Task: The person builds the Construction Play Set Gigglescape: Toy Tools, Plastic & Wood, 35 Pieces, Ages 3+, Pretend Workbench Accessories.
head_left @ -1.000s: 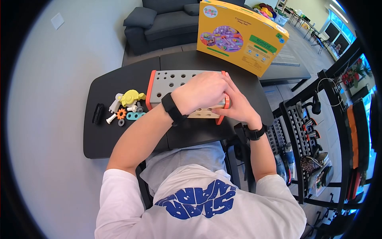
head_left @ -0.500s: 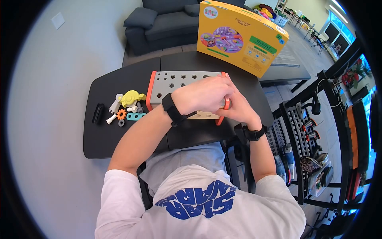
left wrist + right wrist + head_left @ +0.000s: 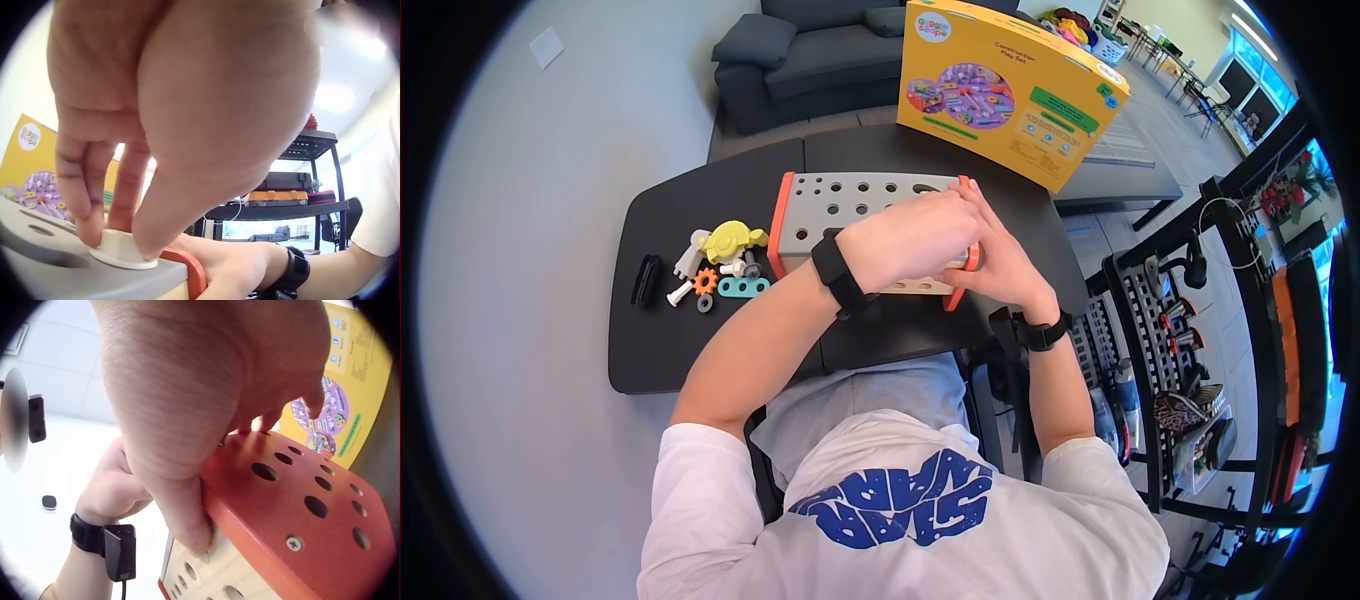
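A toolbox-like block has a grey top with holes (image 3: 802, 210), red end panels and a pale wooden side. My left hand (image 3: 910, 235) is over the right end of the grey top. In the left wrist view its thumb and fingers pinch a white round piece (image 3: 125, 250) on the grey surface. My right hand (image 3: 1003, 265) holds the right end; in the right wrist view its thumb lies on the wooden side (image 3: 219, 565) and its other fingers reach over the red end panel (image 3: 294, 500).
Left of the block lie a yellow piece (image 3: 728, 242), an orange gear (image 3: 705, 281), a teal strip with holes (image 3: 743, 288), bolts and a black object (image 3: 646, 282). A yellow box (image 3: 1010, 95) stands behind. A black shelf rack (image 3: 1145, 330) is at the right.
The head view has shifted slightly. Both hands stay at the right end of the block, with only a small change in the left hand's pose.
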`<control>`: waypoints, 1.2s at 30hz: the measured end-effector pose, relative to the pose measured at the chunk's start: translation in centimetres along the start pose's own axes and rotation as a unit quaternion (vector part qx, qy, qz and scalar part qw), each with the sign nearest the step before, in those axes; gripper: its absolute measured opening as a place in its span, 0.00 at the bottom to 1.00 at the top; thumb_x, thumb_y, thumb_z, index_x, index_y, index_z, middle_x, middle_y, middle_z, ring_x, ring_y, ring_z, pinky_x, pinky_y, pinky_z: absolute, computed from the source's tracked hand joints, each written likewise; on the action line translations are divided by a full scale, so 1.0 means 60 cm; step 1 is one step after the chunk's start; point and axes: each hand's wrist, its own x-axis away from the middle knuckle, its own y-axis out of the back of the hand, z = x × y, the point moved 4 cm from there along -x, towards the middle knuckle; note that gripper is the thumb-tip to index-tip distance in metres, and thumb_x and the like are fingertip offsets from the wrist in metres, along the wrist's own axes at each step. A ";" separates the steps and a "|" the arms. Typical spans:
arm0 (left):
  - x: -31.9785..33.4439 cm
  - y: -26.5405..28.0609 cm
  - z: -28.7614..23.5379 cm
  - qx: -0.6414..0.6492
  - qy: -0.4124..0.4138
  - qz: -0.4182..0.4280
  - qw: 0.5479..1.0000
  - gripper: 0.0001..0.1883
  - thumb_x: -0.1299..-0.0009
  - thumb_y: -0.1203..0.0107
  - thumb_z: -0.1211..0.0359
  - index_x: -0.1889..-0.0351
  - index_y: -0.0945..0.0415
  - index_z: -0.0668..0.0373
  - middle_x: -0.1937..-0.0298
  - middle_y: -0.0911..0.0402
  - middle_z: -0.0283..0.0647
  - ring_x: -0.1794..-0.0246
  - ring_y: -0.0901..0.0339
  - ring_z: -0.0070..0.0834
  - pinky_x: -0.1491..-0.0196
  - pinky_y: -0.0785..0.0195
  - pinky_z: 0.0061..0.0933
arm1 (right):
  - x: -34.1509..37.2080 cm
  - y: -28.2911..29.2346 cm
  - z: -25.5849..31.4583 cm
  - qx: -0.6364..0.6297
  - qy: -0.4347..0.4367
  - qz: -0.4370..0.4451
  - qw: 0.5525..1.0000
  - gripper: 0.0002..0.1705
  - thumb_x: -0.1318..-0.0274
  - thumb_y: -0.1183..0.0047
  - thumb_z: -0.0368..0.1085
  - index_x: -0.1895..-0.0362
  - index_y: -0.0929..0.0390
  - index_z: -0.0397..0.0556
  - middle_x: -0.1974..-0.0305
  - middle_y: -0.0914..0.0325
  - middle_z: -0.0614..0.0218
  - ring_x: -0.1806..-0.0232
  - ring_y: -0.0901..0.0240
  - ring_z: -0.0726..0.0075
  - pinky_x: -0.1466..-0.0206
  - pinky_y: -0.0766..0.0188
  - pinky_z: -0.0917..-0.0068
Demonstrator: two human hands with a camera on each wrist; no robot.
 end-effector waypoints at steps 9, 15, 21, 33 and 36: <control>0.002 0.016 0.004 0.025 -0.011 0.067 0.997 0.13 0.45 0.36 0.78 0.61 0.16 0.59 0.50 0.18 0.38 0.43 0.24 0.40 0.40 0.26 0.37 | 0.000 -0.002 -0.004 -0.007 0.003 0.008 1.000 0.51 0.57 0.25 0.46 0.27 0.34 0.54 0.20 0.50 0.60 0.16 0.65 0.49 0.19 0.49 0.55; 0.014 0.027 -0.003 0.021 -0.034 0.056 0.998 0.15 0.45 0.37 0.79 0.59 0.19 0.59 0.49 0.20 0.37 0.42 0.25 0.40 0.41 0.26 0.37 | -0.001 -0.001 -0.005 -0.006 0.007 0.010 1.000 0.51 0.57 0.25 0.47 0.27 0.33 0.54 0.20 0.49 0.61 0.16 0.64 0.49 0.19 0.49 0.54; 0.055 0.026 0.030 -0.023 -0.059 -0.055 0.996 0.15 0.40 0.38 0.76 0.55 0.21 0.58 0.54 0.19 0.38 0.46 0.23 0.40 0.41 0.28 0.37 | -0.001 0.005 0.008 0.004 0.003 0.010 1.000 0.43 0.56 0.25 0.47 0.36 0.29 0.51 0.22 0.47 0.59 0.16 0.63 0.47 0.21 0.46 0.53; 0.275 0.120 0.117 0.009 0.181 -0.166 0.969 0.07 0.32 0.38 0.73 0.57 0.20 0.62 0.55 0.17 0.42 0.57 0.19 0.41 0.51 0.24 0.35 | -0.003 0.001 0.009 -0.012 -0.002 0.007 1.000 0.39 0.57 0.25 0.43 0.40 0.28 0.49 0.22 0.46 0.59 0.17 0.61 0.42 0.22 0.44 0.53; 0.324 0.108 0.134 0.043 0.235 -0.147 0.960 0.06 0.31 0.39 0.73 0.59 0.20 0.64 0.59 0.17 0.42 0.59 0.19 0.39 0.54 0.24 0.35 | -0.005 -0.001 0.003 -0.013 -0.007 0.008 1.000 0.40 0.57 0.25 0.40 0.39 0.30 0.49 0.20 0.49 0.58 0.16 0.64 0.41 0.21 0.47 0.53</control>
